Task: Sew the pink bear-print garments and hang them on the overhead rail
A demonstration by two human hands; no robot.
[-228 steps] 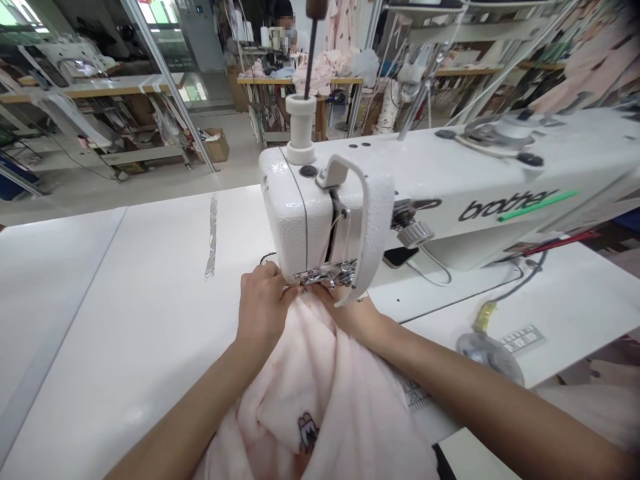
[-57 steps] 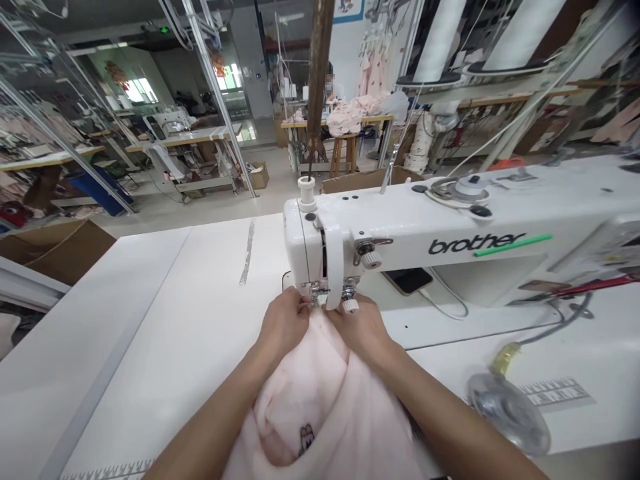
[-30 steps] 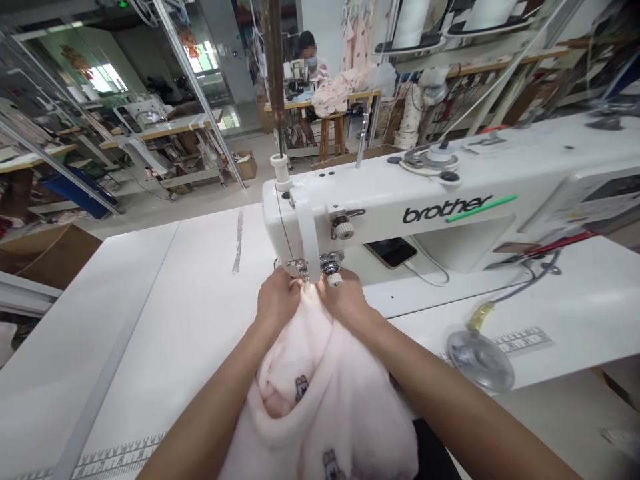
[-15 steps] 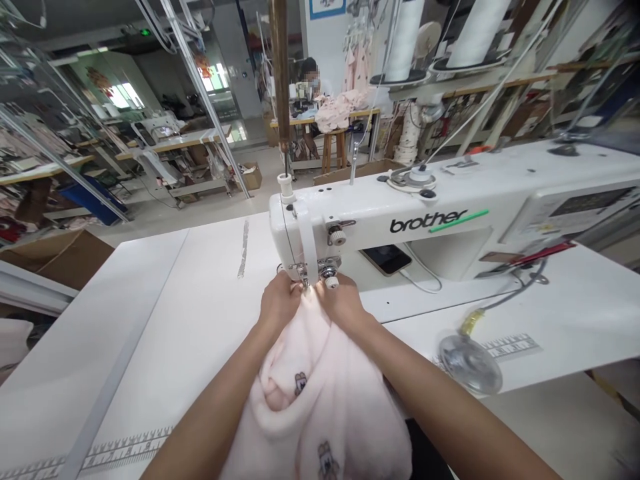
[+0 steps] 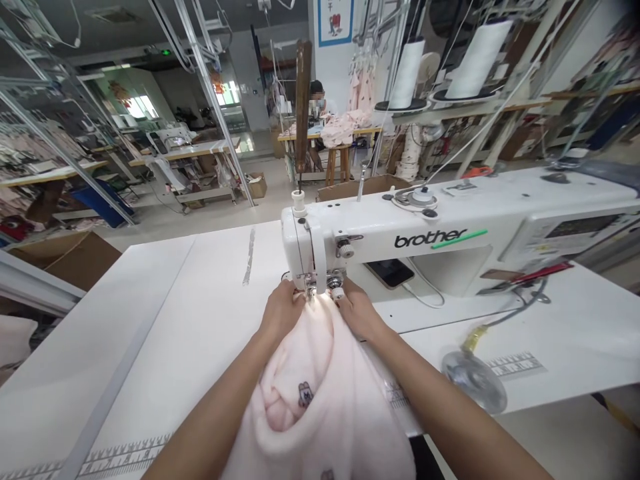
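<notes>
Soft pale pink fabric (image 5: 350, 407) with small printed animal figures runs from the front edge of the table up to the needle area of a white sewing machine (image 5: 370, 230). My left hand (image 5: 284, 308) is closed on the fabric's edge, just left of the lit presser foot (image 5: 311, 292). On the other side, my right hand (image 5: 357, 310) grips the fabric beside the tension knob, its fingertips partly hidden by the machine head. Between my forearms the cloth hangs in loose folds, with a rolled opening facing me.
A phone (image 5: 391, 272) with a white cable lies behind the machine arm. A clear round-based object (image 5: 474, 380) stands at the right on the white table (image 5: 200, 320). Thread cones (image 5: 480, 57) rise behind. Across the room a person sits near heaped pink cloth (image 5: 343, 127).
My view has tilted, so the scene sits a little lower and further right. My right hand has shifted slightly right, away from the presser foot. Both hands stay on the fabric.
</notes>
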